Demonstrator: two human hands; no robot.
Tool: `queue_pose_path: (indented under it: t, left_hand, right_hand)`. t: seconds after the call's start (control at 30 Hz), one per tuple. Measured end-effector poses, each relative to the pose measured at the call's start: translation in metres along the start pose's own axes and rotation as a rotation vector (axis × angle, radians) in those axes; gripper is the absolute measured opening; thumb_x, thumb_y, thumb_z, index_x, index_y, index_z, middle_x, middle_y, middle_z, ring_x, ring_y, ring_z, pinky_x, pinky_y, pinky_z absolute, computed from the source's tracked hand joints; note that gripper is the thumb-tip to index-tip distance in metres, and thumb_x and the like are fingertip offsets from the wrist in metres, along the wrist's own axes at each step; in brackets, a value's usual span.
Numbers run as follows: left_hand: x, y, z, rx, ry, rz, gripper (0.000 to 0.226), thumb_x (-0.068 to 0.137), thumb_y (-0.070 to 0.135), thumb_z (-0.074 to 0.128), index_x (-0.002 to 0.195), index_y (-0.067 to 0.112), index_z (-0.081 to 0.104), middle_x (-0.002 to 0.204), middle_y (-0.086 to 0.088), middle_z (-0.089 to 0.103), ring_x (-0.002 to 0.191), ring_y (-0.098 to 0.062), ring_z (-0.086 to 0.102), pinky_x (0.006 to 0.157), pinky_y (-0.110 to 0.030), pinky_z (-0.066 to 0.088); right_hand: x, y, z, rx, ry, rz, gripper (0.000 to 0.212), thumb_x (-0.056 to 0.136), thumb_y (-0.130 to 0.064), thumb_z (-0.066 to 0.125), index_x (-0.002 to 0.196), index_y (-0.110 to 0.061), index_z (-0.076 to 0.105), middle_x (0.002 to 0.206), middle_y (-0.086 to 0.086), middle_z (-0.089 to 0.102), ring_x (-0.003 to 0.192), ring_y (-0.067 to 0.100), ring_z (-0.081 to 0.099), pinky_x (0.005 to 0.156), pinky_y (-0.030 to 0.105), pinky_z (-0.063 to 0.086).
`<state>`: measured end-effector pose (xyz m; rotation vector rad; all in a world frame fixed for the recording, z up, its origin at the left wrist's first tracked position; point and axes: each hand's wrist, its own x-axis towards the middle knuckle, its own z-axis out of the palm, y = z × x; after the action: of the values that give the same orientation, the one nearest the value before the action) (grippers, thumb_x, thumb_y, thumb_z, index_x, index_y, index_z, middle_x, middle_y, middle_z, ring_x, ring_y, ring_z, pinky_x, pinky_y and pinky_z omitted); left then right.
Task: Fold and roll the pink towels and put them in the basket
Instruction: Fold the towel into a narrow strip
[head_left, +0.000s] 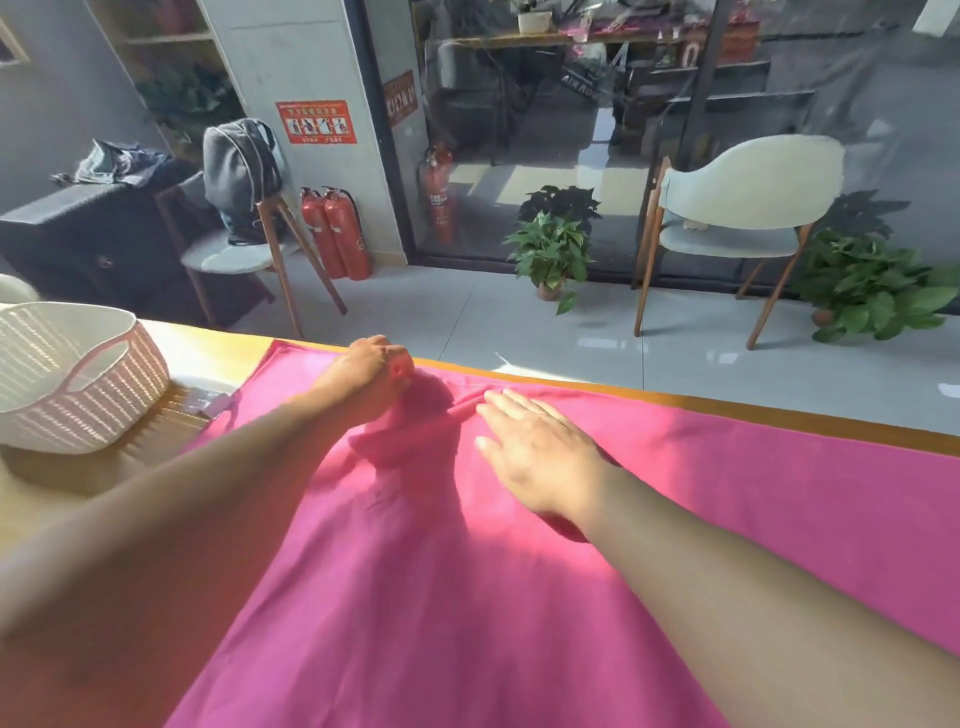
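Pink towel spread flat across the worktop, far edge lying along the worktop's far edge. Early in the fold: no fold line made, nothing rolled.

Left hand near the towel's far edge, fingers curled and pinching up a bunch of cloth, with a raised ridge running down from it. Right hand just beside, palm down on the towel, fingers straight and spread, pressing or smoothing a small crease ahead of the fingertips.

White woven basket at the left end of the worktop, apart from the towel; contents not visible from here.

Next, probably: flatten the bunched cloth, take hold of the far edge at two points and bring it toward the near side for an even first fold. Calls for matched corners and no trapped wrinkles before rolling.
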<state>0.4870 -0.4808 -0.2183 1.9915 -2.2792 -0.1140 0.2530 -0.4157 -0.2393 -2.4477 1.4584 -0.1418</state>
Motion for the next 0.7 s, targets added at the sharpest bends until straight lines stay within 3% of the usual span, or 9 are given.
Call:
queue_pose_path:
  t: [0.1, 0.23, 0.33, 0.47, 0.57, 0.7]
  left_hand:
    - [0.007, -0.003, 0.003, 0.007, 0.023, 0.045, 0.011, 0.094, 0.022, 0.059, 0.095, 0.018, 0.069, 0.098, -0.003, 0.058, 0.095, -0.026, 0.056, 0.072, -0.032, 0.046]
    - [0.006, -0.007, 0.006, -0.029, 0.109, -0.019, 0.012, 0.096, 0.015, 0.048, 0.088, 0.019, 0.057, 0.091, -0.002, 0.056, 0.090, -0.029, 0.055, 0.067, -0.034, 0.040]
    - [0.003, -0.002, 0.006, -0.125, 0.063, 0.022, 0.016, 0.096, 0.022, 0.053, 0.102, 0.022, 0.068, 0.101, -0.001, 0.060, 0.095, -0.023, 0.056, 0.076, -0.033, 0.048]
    - [-0.003, 0.013, 0.005, -0.218, 0.007, 0.127, 0.017, 0.087, 0.026, 0.069, 0.103, 0.027, 0.075, 0.100, 0.005, 0.056, 0.089, -0.010, 0.051, 0.077, -0.020, 0.038]
    - [0.000, 0.023, 0.003, -0.185, -0.031, 0.084, 0.009, 0.086, 0.026, 0.069, 0.093, 0.022, 0.073, 0.099, 0.005, 0.057, 0.089, -0.014, 0.057, 0.071, -0.020, 0.037]
    - [0.004, 0.024, 0.000, -0.186, 0.014, 0.020, 0.006, 0.093, 0.026, 0.060, 0.094, 0.020, 0.062, 0.096, 0.000, 0.063, 0.088, -0.023, 0.057, 0.069, -0.027, 0.040]
  right_hand:
    - [-0.001, 0.004, 0.006, 0.012, 0.013, 0.004, 0.058, 0.105, -0.045, 0.028, 0.157, -0.022, 0.018, 0.166, -0.006, 0.007, 0.152, 0.009, 0.002, 0.121, 0.029, -0.003]
    - [-0.003, 0.009, 0.011, 0.011, 0.036, 0.004, 0.063, 0.104, -0.051, 0.027, 0.159, -0.023, 0.012, 0.166, -0.007, 0.001, 0.151, 0.007, -0.004, 0.122, 0.028, -0.007]
    - [-0.004, 0.010, 0.015, 0.023, 0.074, 0.002, 0.063, 0.104, -0.051, 0.027, 0.159, -0.024, 0.012, 0.166, -0.007, 0.001, 0.151, 0.006, -0.005, 0.122, 0.027, -0.007]
    - [-0.005, 0.012, 0.018, 0.033, 0.094, 0.000, 0.062, 0.104, -0.050, 0.026, 0.158, -0.024, 0.013, 0.166, -0.008, 0.001, 0.151, 0.004, -0.005, 0.121, 0.025, -0.008]
    - [-0.005, 0.012, 0.018, 0.030, 0.100, 0.000, 0.061, 0.104, -0.050, 0.025, 0.158, -0.025, 0.014, 0.166, -0.009, 0.001, 0.151, 0.004, -0.005, 0.121, 0.025, -0.008]
    - [-0.008, 0.011, 0.018, 0.038, 0.111, -0.003, 0.061, 0.103, -0.052, 0.024, 0.158, -0.026, 0.015, 0.166, -0.009, -0.001, 0.151, 0.004, -0.006, 0.120, 0.023, -0.009]
